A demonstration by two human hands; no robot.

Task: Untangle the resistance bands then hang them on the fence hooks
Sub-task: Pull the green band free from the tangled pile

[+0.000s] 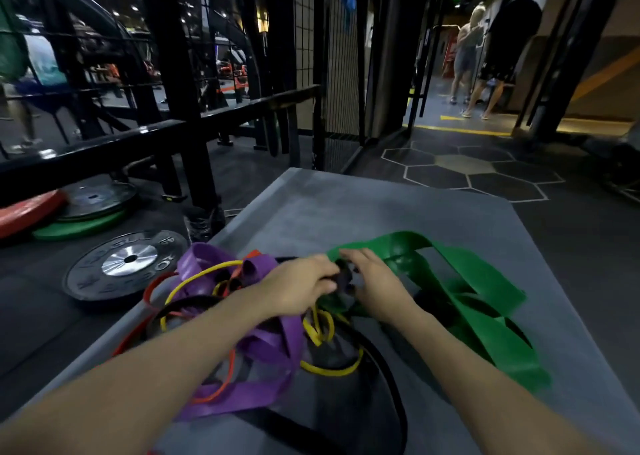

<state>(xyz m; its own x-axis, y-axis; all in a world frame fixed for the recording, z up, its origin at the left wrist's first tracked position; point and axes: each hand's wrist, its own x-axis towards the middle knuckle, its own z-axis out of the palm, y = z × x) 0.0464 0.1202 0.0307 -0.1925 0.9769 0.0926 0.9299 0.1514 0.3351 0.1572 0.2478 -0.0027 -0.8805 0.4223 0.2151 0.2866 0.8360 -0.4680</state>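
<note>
The bands lie in one tangled heap on a grey surface, under and around both hands. The green band point(485, 302), wide and flat, spreads in twisted folds right of the right hand point(377, 281), one end running under its fingers. The purple band point(273, 347), also wide, loops beneath and left of the left hand point(298, 288). A thin yellow band point(325, 371) curls below both hands and arcs left of them. A thin orange band point(221, 382) threads through the purple one. A black band point(388, 385) trails below; both hands grip a dark bunched section between them.
</note>
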